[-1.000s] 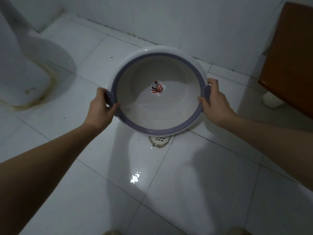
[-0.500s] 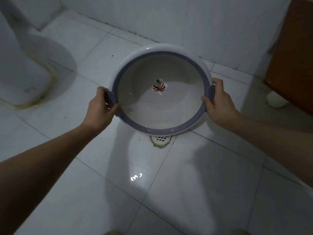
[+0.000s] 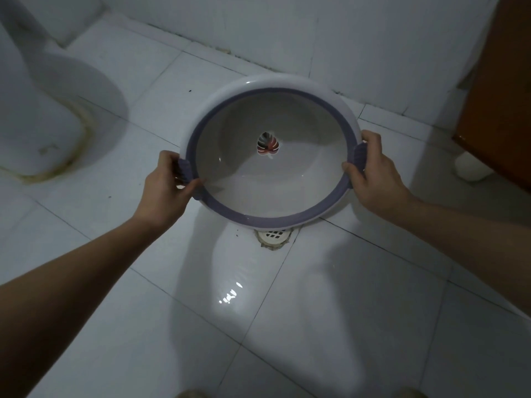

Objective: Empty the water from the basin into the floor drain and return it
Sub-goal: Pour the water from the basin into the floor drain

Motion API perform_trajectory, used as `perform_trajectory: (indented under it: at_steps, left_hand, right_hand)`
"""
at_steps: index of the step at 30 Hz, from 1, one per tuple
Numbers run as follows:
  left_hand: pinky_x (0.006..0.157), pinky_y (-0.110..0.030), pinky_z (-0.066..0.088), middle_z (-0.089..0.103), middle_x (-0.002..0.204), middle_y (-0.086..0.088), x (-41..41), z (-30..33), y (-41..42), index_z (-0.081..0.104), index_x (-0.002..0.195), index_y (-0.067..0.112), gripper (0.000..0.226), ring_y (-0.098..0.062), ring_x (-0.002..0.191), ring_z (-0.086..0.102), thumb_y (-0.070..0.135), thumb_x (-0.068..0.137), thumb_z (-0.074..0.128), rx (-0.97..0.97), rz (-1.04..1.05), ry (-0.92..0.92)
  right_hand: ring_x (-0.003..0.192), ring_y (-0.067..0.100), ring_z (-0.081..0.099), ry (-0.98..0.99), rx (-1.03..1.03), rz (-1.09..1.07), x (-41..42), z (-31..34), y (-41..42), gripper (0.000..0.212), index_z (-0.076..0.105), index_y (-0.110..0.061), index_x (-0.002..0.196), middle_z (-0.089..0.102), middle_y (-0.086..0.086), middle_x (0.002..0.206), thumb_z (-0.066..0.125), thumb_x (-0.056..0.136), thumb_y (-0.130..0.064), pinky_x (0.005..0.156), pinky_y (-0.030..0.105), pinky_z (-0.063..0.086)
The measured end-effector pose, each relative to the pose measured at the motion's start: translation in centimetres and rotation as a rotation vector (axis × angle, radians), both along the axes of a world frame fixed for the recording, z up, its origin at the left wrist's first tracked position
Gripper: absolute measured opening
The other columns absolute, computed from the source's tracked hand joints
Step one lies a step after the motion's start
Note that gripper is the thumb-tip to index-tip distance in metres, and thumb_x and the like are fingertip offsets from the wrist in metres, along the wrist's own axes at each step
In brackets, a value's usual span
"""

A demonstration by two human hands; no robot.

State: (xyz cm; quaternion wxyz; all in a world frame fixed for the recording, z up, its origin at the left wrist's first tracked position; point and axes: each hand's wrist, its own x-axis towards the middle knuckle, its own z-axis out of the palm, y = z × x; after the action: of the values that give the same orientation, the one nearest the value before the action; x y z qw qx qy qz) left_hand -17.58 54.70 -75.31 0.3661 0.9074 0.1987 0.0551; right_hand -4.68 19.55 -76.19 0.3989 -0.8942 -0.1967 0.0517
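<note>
Hands grip a round basin (image 3: pixel 290 193) by its two side handles and hold it up over the white tiled floor (image 3: pixel 330 326). The left hand (image 3: pixel 166 186) wraps round the purple handle on its side, thumb lying along the inner rim and fingers curled under and behind the lip. The right hand (image 3: pixel 376 173) clamps the opposite handle the same way, thumb on the rim and fingers tucked behind it. Both forearms reach in from the lower corners.

The basin is white with a purple band round the rim, and it tilts toward the person, so the near edge sits lowest. A red, black and white leaf picture (image 3: pixel 267 143) marks the middle of its bottom. A shallow film of water with faint glints lies in the lower part of the bowl; how much is left I cannot tell.

Just beyond the basin's near edge, the drain (image 3: pixel 274 237) shows in the floor, its grated cover half hidden by the rim above it. The tiles in front of the drain shine wet, with bright reflections on them.

A toilet base (image 3: pixel 37 110) stands at the left, stained round its foot. A brown wooden cabinet (image 3: pixel 500 90) stands at the right against the tiled wall (image 3: pixel 287 33).
</note>
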Motion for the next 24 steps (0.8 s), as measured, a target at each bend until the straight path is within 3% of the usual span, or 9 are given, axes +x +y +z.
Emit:
perform_trajectory:
  at_steps: [3, 6, 7, 10, 15, 24]
  left_hand:
    - [0.078, -0.029, 0.054, 0.059, 0.112, -0.003, -0.1, -0.1, 0.3, 0.044, 0.122, 0.011, 0.041, -0.023, 0.095, 0.062, 0.022, 0.092, 0.070, 0.011, -0.002, -0.003]
    - [0.076, -0.026, 0.052, 0.059, 0.112, -0.003, -0.2, -0.3, 0.4, 0.044, 0.121, 0.010, 0.041, -0.023, 0.094, 0.062, 0.021, 0.092, 0.071, 0.017, -0.005, -0.010]
    - [0.077, -0.026, 0.052, 0.059, 0.111, -0.002, -0.2, -0.2, 0.3, 0.044, 0.121, 0.011, 0.041, -0.023, 0.094, 0.062, 0.021, 0.092, 0.070, 0.015, -0.006, -0.010]
    - [0.078, -0.027, 0.053, 0.058, 0.112, -0.002, -0.1, -0.3, 0.3, 0.043, 0.119, 0.014, 0.039, -0.024, 0.095, 0.061, 0.022, 0.092, 0.070, 0.017, -0.013, -0.014]
    - [0.078, -0.029, 0.054, 0.059, 0.111, -0.003, -0.1, -0.5, 0.3, 0.042, 0.114, 0.018, 0.038, -0.025, 0.094, 0.063, 0.022, 0.091, 0.072, 0.025, -0.019, -0.022]
    - [0.075, -0.031, 0.055, 0.062, 0.110, -0.007, -0.4, -0.7, 0.4, 0.041, 0.109, 0.020, 0.038, -0.027, 0.093, 0.064, 0.022, 0.090, 0.074, 0.049, -0.040, -0.024]
  right_hand:
    - [0.086, 0.027, 0.061, -0.022, 0.007, 0.006, -0.1, 0.2, 0.0, 0.047, 0.029, -0.009, 0.138, 0.058, 0.012, 0.103, 0.055, 0.099, -0.013, 0.068, 0.027, 0.047]
    - [0.082, 0.024, 0.059, -0.029, -0.001, 0.003, -0.1, 0.3, 0.1, 0.047, 0.029, -0.008, 0.138, 0.056, 0.009, 0.100, 0.055, 0.099, -0.012, 0.061, 0.007, 0.043]
    - [0.081, 0.023, 0.059, -0.027, -0.004, 0.000, -0.2, 0.3, 0.1, 0.047, 0.029, -0.008, 0.138, 0.056, 0.009, 0.100, 0.055, 0.099, -0.012, 0.060, 0.007, 0.042]
    - [0.083, 0.025, 0.061, -0.023, -0.001, 0.000, -0.3, 0.4, 0.0, 0.048, 0.029, -0.009, 0.139, 0.057, 0.011, 0.101, 0.055, 0.099, -0.013, 0.066, 0.022, 0.047]
    - [0.090, 0.028, 0.063, -0.021, 0.011, -0.001, -0.5, 0.6, -0.2, 0.046, 0.030, -0.011, 0.137, 0.057, 0.008, 0.105, 0.056, 0.098, -0.014, 0.074, 0.038, 0.055]
    - [0.085, 0.026, 0.062, 0.011, 0.003, 0.004, -1.1, 0.6, -0.6, 0.046, 0.030, -0.008, 0.134, 0.059, 0.010, 0.104, 0.058, 0.097, -0.012, 0.068, 0.031, 0.049]
